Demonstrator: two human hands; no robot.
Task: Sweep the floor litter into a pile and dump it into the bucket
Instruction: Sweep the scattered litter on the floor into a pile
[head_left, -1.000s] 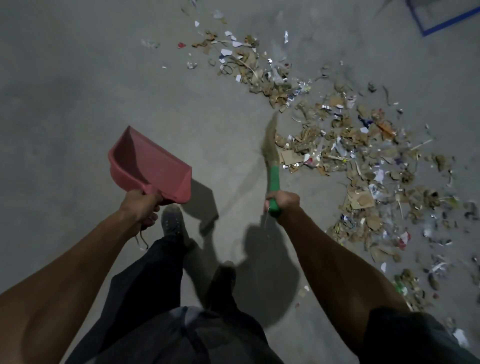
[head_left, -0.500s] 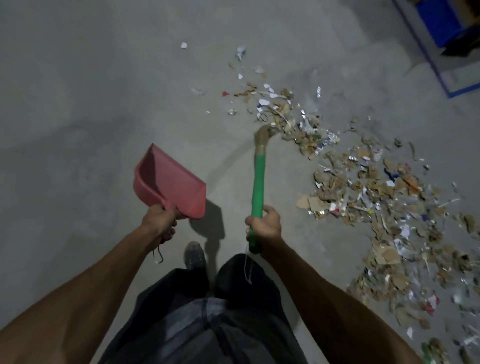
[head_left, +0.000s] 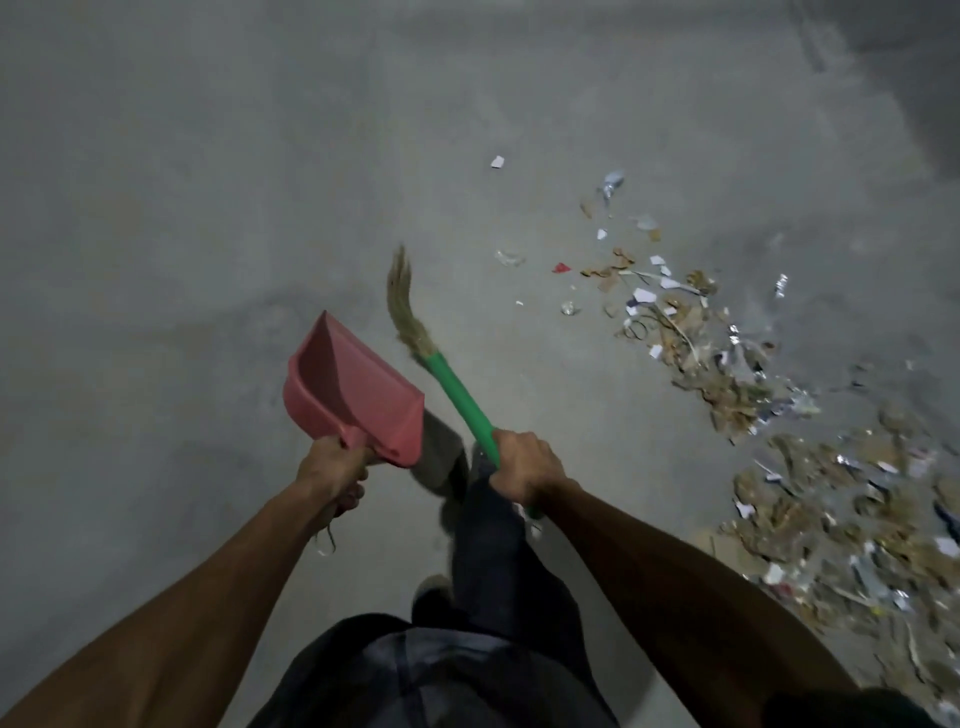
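Grey concrete floor (head_left: 208, 208) fills the view, dim and bare across the left half. The litter (head_left: 779, 447) runs in a long ragged band from about 1 o'clock down to 4 o'clock of the person: brown card scraps, white paper bits, shiny foil, thick at the lower right and thinning to loose flecks at the far end. One white scrap (head_left: 497, 162) lies alone beyond the rest, at 12 o'clock. No bucket anywhere in shot.

Dark trousers (head_left: 498, 551) at the bottom centre, one leg stepping forward between the arms; a shoe (head_left: 431, 587) peeks out behind it, blurred.

The pan (head_left: 358, 395) is red, held off the floor at 11 o'clock, mouth facing up and away, with nothing visible inside. The broom (head_left: 452, 384) slants from the right fist up toward 12 o'clock, green handle, straw head (head_left: 405, 306) bent and smeared, probably just above the floor, well clear of the litter.

Left hand (head_left: 335, 470): fingers wrapped tight round the pan's handle, a thin loop dangling below the fist. Right hand (head_left: 527, 465): fingers curled fast round the green handle near its lower end.
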